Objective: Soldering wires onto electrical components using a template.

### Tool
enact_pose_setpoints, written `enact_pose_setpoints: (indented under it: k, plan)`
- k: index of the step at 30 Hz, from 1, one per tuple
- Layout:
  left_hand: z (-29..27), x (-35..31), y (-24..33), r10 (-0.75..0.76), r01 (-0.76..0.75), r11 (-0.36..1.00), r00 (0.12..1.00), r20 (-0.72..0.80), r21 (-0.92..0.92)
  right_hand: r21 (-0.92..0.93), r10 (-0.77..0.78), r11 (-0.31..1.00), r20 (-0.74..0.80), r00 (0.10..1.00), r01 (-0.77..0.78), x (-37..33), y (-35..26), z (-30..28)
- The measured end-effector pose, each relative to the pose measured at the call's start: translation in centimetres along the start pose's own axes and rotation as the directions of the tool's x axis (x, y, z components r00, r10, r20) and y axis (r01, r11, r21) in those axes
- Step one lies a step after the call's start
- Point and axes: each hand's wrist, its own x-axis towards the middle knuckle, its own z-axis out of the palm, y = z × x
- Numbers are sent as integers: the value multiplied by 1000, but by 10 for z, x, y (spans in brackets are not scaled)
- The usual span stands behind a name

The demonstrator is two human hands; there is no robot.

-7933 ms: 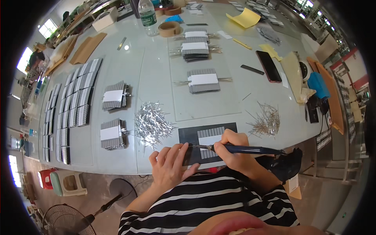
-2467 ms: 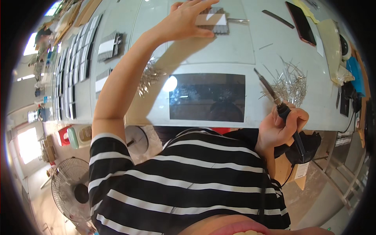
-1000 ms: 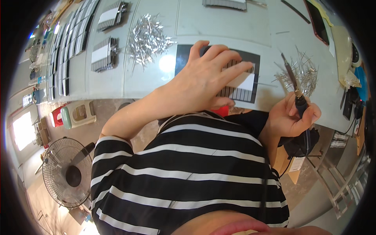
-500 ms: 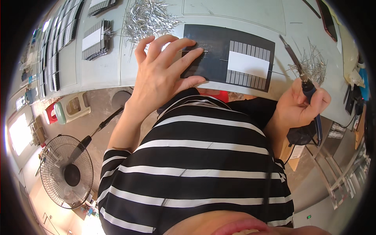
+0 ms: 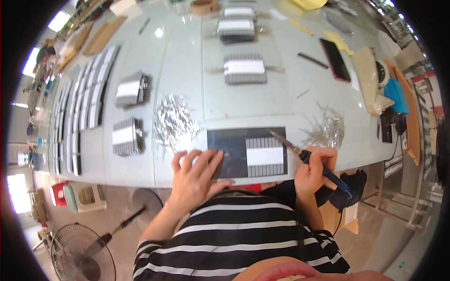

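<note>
My right hand (image 5: 316, 171) grips a soldering iron (image 5: 336, 181) with a dark blue handle. Its metal tip points up and left, over the far right part of a black mat (image 5: 229, 139). On the mat's right half lies a flat panel with grey stripes and a white middle band (image 5: 265, 156). My left hand (image 5: 193, 175) rests at the mat's left edge, fingers bent and apart, the index fingertip on or just over the mat. Whether the iron's tip touches the mat, I cannot tell. Small details under the left fingertips are blurred.
A heap of shiny metal strips (image 5: 173, 122) lies beyond my left hand, and a looser pile of thin wires (image 5: 328, 129) beyond my right. Stacks of striped panels (image 5: 129, 136) stand to the left and at the back (image 5: 244, 68). A phone (image 5: 334, 60) lies far right.
The head view has tipped up, showing more of the table. The soldering iron has swung left over the mat. My left fingers have drawn back to the mat's left edge.
</note>
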Motion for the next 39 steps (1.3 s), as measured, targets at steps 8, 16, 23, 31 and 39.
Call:
enact_pose_setpoints:
  k: [8, 16, 23, 31, 39]
  plan:
    - [1, -6, 2, 53, -45, 995, 994, -99, 84, 186, 78, 978, 76, 994, -91, 2, -9, 4]
    - [6, -6, 17, 43, -36, 997, 992, -120, 66, 205, 123, 969, 87, 988, -139, 0, -20, 6]
    - [-1, -2, 19, -11, 16, 998, 997, -73, 61, -380, -400, 820, 154, 903, 428, 9, -5, -8]
    - [5, 5, 17, 7, 4, 996, 994, -110, 94, 17, -175, 984, 179, 968, 175, 24, 5, -23]
    - [3, 0, 22, 3, 7, 996, 994, -106, 91, -21, 10, 1000, 43, 999, -9, 21, -18, -6]
